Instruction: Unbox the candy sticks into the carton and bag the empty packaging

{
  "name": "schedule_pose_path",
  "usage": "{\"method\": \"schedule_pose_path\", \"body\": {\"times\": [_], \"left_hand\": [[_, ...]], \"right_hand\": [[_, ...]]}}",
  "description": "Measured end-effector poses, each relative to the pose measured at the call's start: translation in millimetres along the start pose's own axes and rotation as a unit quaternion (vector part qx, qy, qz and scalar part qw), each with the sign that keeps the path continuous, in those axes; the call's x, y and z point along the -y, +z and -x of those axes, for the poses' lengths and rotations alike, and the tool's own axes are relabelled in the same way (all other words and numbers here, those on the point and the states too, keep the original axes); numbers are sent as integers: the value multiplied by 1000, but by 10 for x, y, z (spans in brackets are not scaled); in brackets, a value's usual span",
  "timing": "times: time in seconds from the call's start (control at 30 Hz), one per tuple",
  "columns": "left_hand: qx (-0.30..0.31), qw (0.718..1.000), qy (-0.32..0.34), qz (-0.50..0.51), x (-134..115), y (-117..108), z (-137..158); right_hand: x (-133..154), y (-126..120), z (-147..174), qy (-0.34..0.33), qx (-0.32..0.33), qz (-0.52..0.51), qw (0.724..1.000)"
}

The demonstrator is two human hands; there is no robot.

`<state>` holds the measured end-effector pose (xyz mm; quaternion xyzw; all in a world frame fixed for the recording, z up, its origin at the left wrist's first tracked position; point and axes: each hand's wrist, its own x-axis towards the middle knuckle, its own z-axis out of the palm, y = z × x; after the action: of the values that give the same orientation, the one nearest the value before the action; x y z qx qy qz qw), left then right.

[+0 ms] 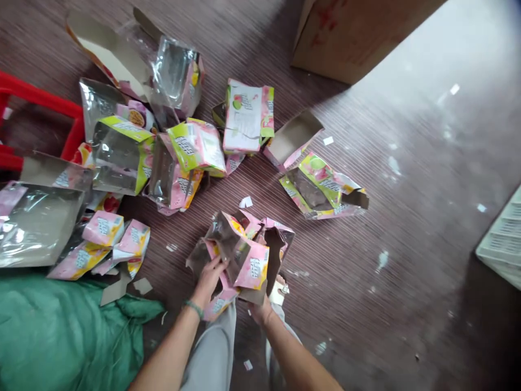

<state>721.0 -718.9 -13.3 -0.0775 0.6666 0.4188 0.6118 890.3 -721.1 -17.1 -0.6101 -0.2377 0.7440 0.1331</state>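
Observation:
Between my two hands is a bundle of crumpled pink and yellow cardboard boxes [253,266], held just above the floor in front of my legs. My left hand [209,279] grips its left side, thumb and fingers bent over the cardboard. At the lower right, my right hand [260,310] holds the bundle from beneath, with most of its fingers hidden behind the card. A small white paper scrap [245,202] lies just beyond the bundle.
Torn fruit-printed boxes with clear windows [122,157] lie heaped at the left. A green-edged box [315,187] sits right of the heap. Around are a red plastic frame [40,92], green sack [69,331], large carton [354,43] and pale crate [504,239].

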Motion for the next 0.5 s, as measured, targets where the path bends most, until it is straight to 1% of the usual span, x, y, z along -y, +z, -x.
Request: {"method": "schedule_pose_path", "body": {"times": [0.03,0.1,0.17,0.2,0.23,0.27,0.3,0.33,0.37,0.4,0.43,0.47,0.5], "left_hand": [[-12,999,18,-32,37,92,-150],[-23,994,44,-95,119,189,-379],[-19,990,56,-132,205,189,-486],[-23,989,57,-137,246,169,-498],[-31,988,54,-138,283,146,-492],[-45,988,52,-136,318,127,-476],[-55,988,51,-135,350,115,-458],[-63,987,52,-136,378,112,-442],[-66,987,53,-138,401,118,-433],[-68,986,55,-139,420,129,-431],[-70,986,57,-139,434,144,-436],[-70,986,59,-138,442,158,-446],[-68,986,60,-138,445,170,-461]], "right_hand": [[13,-39,-30,20,-11,-24,999],[111,-89,3,51,-5,-31,998],[293,-174,154,65,3,-11,998],[408,-259,256,64,1,7,998],[529,-384,357,55,-14,28,998],[650,-550,442,31,-50,55,997],[763,-754,497,-3,-107,89,990],[861,-985,509,-44,-188,124,973],[938,-1227,471,-85,-277,161,943],[990,-1458,382,-112,-351,194,909],[1011,-1657,246,-112,-390,223,886],[1002,-1804,75,-93,-380,253,885],[962,-1885,-120,-77,-348,280,891]]}}
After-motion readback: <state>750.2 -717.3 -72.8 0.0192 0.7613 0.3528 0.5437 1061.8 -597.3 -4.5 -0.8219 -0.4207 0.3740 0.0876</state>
